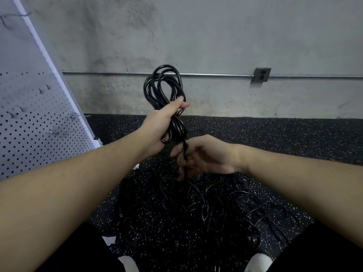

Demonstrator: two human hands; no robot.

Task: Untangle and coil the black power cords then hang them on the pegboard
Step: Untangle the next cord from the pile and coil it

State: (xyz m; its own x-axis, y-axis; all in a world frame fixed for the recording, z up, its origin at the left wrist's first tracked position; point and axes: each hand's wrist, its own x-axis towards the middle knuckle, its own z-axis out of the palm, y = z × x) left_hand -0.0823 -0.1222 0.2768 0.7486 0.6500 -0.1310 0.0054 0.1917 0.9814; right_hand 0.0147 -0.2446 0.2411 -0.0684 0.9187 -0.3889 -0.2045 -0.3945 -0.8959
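Cords: none seen hung yet on pegboard (29, 118) at far left, hooks (59, 131) bare. Centre: one coil (164, 89) nearly done, gripped upright in left hand (159, 124). Just right: loose tail (185, 154) pinched in right hand (206, 156), probably for wrapping. Near, low: tangle (206, 203) on floor (275, 138), most work left.

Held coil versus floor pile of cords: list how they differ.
The coil is gathered into neat loops; the floor pile sprawls in tangled strands. The coil is raised in the air, gripped by the left hand; the pile lies on the speckled floor. A strand from the coil runs down through the right hand. Both are black cords.
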